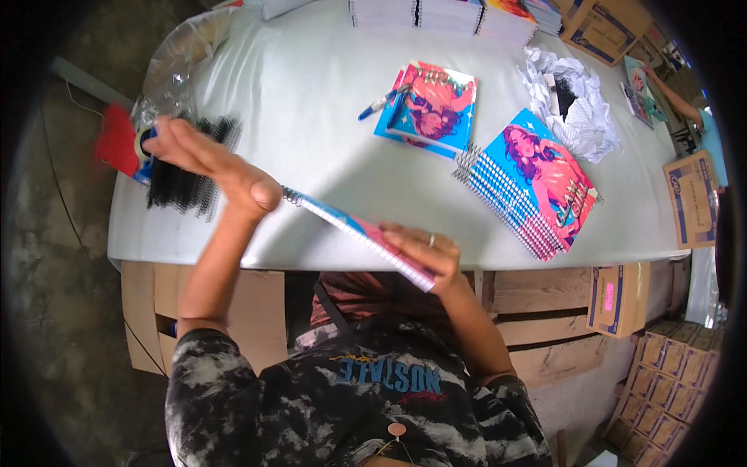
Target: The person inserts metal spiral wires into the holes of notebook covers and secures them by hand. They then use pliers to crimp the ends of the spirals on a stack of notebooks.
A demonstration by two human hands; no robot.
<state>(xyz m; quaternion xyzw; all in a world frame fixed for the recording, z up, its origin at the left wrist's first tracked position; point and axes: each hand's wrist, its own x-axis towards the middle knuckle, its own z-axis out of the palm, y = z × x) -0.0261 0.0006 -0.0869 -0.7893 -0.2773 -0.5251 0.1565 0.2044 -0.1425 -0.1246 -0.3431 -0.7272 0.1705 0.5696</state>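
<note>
My right hand [424, 253], with a ring on one finger, grips a spiral notebook [362, 233] that is seen nearly edge-on. Its wire coil runs along the spine and sticks out past the end nearer my left hand. The fingers of my left hand [214, 167] are stretched out, with its palm side next to that coil end; whether they touch I cannot tell. Beneath and behind this hand lies a pile of black spiral coils [175, 187]. A blue-edged tape roll [145, 146] and a blurred red object [117, 142] are close to its fingertips.
Illustrated covers [432, 117] lie stacked mid-table with a blue-and-black pen-like tool [381, 103] on them. Coil-bound notebooks [533, 187] fan out rightward, near crumpled paper [595, 117] holding black coils. Paper stacks [447, 15] line the back. Another person's arm [677, 97] reaches in at right, beyond cartons [691, 198].
</note>
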